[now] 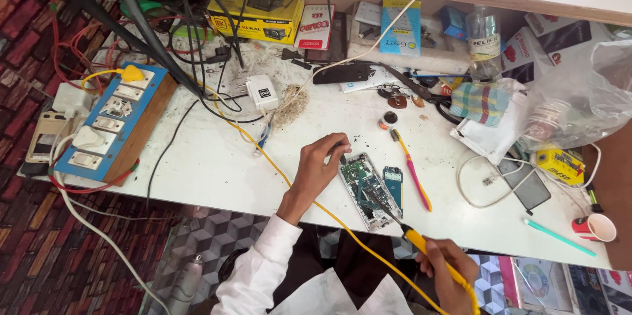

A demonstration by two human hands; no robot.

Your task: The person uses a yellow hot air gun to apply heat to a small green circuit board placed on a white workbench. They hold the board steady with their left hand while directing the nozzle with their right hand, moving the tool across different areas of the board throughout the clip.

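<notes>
An opened phone [364, 186] with its green circuit board bare lies on the white table [217, 157]. My left hand [317, 169] rests at the phone's upper left corner, fingertips pinching something small and dark there. My right hand [447, 270] grips a yellow-handled soldering iron [421, 241]; its thin metal tip reaches up-left onto the board. A yellow cable trails from the iron across the table. A small separate circuit piece [393, 182] lies just right of the phone.
A pink and yellow toothbrush [413, 171] lies right of the phone. A blue switchboard [108, 124] with plugs sits at the left. Boxes, a plastic bottle [484, 42], a checked cloth [484, 102], a plastic bag [579, 91], a red cup [596, 227] and a teal pen [558, 236] crowd the back and right.
</notes>
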